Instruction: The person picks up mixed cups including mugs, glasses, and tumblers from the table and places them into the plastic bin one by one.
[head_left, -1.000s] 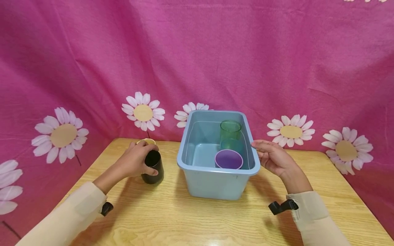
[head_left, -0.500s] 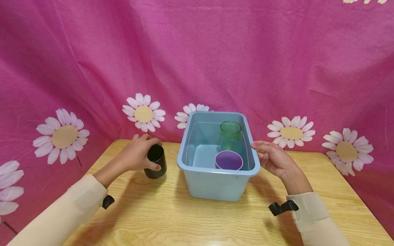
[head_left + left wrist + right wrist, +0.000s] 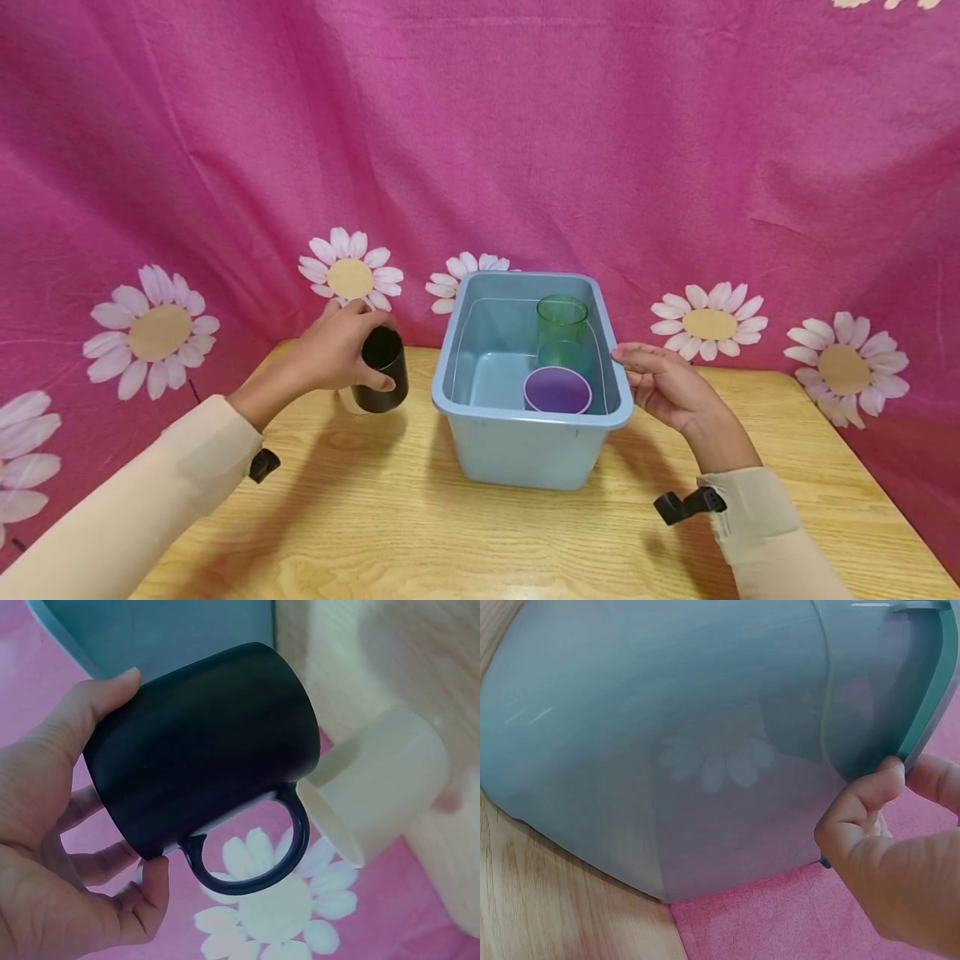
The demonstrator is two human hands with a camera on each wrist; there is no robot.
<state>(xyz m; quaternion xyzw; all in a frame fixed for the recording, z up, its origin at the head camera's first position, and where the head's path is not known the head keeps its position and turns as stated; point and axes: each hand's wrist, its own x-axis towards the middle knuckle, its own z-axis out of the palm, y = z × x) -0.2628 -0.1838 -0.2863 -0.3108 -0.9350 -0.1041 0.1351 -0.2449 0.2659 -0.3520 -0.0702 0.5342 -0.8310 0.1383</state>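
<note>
My left hand (image 3: 337, 346) grips a black mug (image 3: 390, 383) by its rim and holds it above the table, left of the blue plastic tub (image 3: 517, 450). In the left wrist view the mug's handle (image 3: 251, 885) is free of the fingers. A cream cup (image 3: 382, 776) stands beyond the mug; the head view shows only a sliver of it. With fingertips and thumb, my right hand (image 3: 671, 387) pinches the tub's right rim, as the right wrist view also shows. Inside the tub, a green clear glass (image 3: 561, 317) stands behind a purple cup (image 3: 557, 392), both along the right side.
The tub stands on a light wooden table (image 3: 480, 542). A pink curtain (image 3: 525, 142) with daisy prints hangs behind and at both sides. Small black wrist cameras (image 3: 262, 465) stick out from both sleeves.
The left hand has lifted the black mug off the table, moving up and slightly right. The right hand stays on the tub's rim, and the tub has not moved.
</note>
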